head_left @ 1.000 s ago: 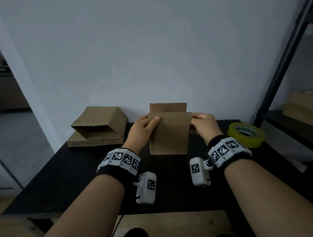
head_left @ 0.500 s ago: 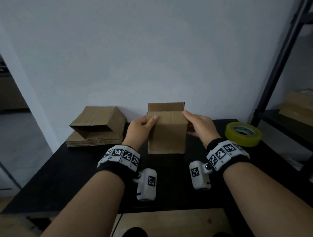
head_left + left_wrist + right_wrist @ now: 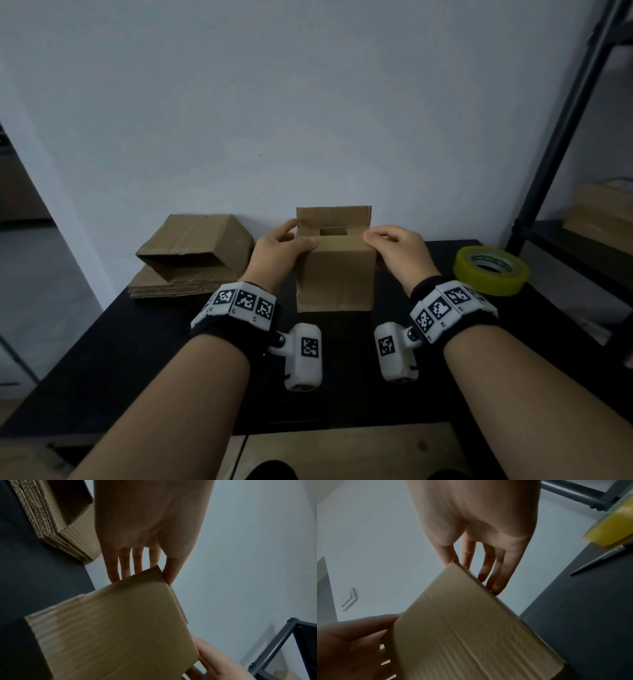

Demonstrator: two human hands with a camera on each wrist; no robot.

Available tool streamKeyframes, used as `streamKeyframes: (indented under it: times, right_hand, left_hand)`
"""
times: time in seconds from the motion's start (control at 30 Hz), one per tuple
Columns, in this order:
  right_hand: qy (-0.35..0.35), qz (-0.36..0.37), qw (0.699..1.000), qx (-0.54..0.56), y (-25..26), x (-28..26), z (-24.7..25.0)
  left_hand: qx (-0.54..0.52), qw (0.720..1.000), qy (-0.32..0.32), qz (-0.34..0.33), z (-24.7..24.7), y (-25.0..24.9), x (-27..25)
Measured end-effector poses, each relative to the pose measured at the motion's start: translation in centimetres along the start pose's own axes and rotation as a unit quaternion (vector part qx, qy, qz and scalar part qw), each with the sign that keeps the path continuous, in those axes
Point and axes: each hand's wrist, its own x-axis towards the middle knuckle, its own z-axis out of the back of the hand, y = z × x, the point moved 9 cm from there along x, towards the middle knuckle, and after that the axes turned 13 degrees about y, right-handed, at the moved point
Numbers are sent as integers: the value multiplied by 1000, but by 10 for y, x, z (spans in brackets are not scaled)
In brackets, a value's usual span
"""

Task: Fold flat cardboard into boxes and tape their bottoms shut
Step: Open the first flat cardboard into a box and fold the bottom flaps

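Black tabletop [image 3: 144,342], centre frame: box [image 3: 334,274] upright, far flap raised.
Your left hand [image 3: 279,250] and right hand [image 3: 399,251] clamp its sides; square corners, then fold flaps evenly.

text: none legible | wrist bands [image 3: 245,301]: square black-and-white marker codes only
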Motion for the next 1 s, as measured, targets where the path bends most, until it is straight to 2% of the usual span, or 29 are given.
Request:
streamKeyframes:
  times: [0.1, 0.37, 0.67, 0.77, 1.0]
  right_hand:
    - [2, -1, 999, -34, 0, 4, 0]
    - [29, -44, 999, 13, -8, 16, -1]
    - [62, -11, 994, 84, -8, 24, -5]
    - [68, 6, 995, 72, -6, 25, -5]
    - [71, 11, 997, 26, -2, 25, -6]
  left_hand:
    - [-13, 1000, -9, 5, -1, 0, 3]
    - [-75, 997, 4, -19, -14, -10, 12]
    - [-95, 995, -3, -36, -19, -4, 18]
    - [-98, 994, 10, -47, -21, -6, 17]
    - [-113, 993, -13, -24, -19, -2, 16]
